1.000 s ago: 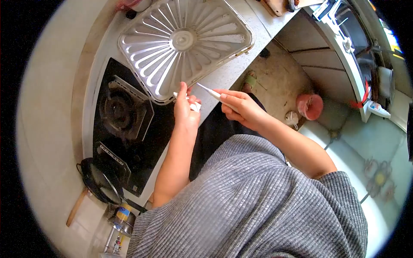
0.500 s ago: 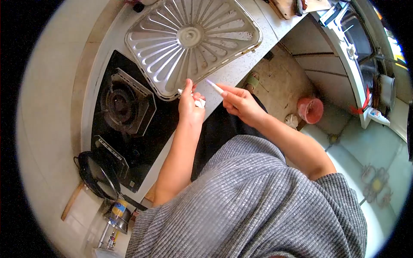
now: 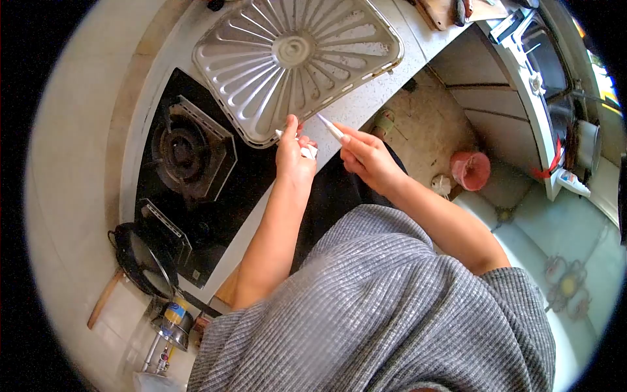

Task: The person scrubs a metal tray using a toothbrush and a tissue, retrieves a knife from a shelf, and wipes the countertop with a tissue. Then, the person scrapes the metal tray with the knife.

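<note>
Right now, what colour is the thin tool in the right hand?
The thin tool in the right hand looks mostly white in the head view.

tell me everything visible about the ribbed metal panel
Silvery and metallic-looking, the panel has rounded corners, ribs radiating from a ringed centre, a slotted rim and patchy marks. It covers part of the counter and stove, its far end out of frame. The left hand overlaps its near edge; contact is unclear.
</note>
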The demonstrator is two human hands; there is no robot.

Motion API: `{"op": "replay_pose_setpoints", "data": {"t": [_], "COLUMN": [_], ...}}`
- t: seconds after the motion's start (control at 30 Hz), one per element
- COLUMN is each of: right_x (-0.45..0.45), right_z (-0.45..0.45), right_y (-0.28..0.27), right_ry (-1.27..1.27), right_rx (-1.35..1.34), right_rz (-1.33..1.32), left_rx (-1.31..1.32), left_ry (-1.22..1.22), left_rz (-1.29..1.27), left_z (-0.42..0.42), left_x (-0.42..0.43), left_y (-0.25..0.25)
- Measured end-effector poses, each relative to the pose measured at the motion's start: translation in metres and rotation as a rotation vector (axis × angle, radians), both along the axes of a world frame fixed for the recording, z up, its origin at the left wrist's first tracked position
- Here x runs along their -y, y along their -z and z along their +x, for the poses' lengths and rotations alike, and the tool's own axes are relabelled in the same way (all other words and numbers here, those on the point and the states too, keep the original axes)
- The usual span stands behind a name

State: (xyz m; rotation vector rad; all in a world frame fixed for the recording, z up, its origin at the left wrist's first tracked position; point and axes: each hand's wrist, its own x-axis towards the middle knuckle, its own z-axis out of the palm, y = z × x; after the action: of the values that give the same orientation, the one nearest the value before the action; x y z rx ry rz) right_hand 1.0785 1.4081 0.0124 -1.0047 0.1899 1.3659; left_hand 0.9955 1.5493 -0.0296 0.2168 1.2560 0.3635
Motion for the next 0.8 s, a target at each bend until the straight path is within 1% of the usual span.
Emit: {"op": "replay_pose_setpoints", "data": {"t": [0.03, 0.13, 0.17, 0.2, 0.27, 0.37, 0.43, 0.47, 0.5, 0.53, 0.7, 0.73, 0.77, 0.8], "right_x": [-0.005, -0.014, -0.009, -0.005, 0.000, -0.017, -0.024, -0.021, -0.015, -0.012, 0.013, 0.018, 0.019, 0.021], "right_z": [0.001, -0.005, -0.007, -0.008, -0.011, -0.005, -0.009, -0.012, -0.013, -0.015, -0.009, -0.009, -0.007, -0.006], "right_y": [0.008, 0.005, -0.005, -0.008, -0.012, -0.008, -0.009, -0.016, -0.021, -0.023, -0.003, 0.001, 0.005, 0.006], "right_ry": [0.049, 0.067, 0.014, 0.009, -0.002, 0.118, 0.174, 0.147, 0.125, 0.102, -0.027, -0.002, -0.008, -0.015], "right_rx": [0.002, -0.002, 0.017, 0.024, 0.037, -0.005, 0.014, 0.013, 0.014, 0.013, 0.164, 0.147, 0.119, 0.092], "right_rz": [0.054, 0.037, 0.043, 0.040, 0.035, 0.034, 0.055, 0.076, 0.097, 0.117, -0.155, -0.188, -0.171, -0.152], "left_rx": [0.017, 0.010, -0.016, 0.001, 0.011, 0.045, 0.102, 0.136, 0.080, 0.191, 0.198, 0.200, 0.200, 0.202], "left_ry": [-0.003, -0.031, -0.021, -0.011, -0.040, -0.036, -0.023, -0.018, -0.061, -0.062, -0.111, -0.128, -0.143, -0.127], "left_rz": [0.000, 0.007, 0.007, -0.031, -0.094, -0.137, -0.111, -0.107, -0.098, -0.224, -0.190, -0.195, -0.208, -0.169], "left_z": [0.001, 0.010, 0.014, 0.010, 0.013, 0.014, 0.018, 0.019, 0.026, 0.017, 0.019, 0.019, 0.017, 0.018], "left_x": [0.001, 0.000, 0.000, -0.004, -0.004, -0.001, -0.002, -0.004, -0.002, -0.015, -0.027, -0.029, -0.036, -0.036], "left_y": [-0.001, -0.021, -0.032, -0.024, -0.027, -0.029, -0.042, -0.047, -0.065, -0.063, -0.088, -0.093, -0.092, -0.096]}}
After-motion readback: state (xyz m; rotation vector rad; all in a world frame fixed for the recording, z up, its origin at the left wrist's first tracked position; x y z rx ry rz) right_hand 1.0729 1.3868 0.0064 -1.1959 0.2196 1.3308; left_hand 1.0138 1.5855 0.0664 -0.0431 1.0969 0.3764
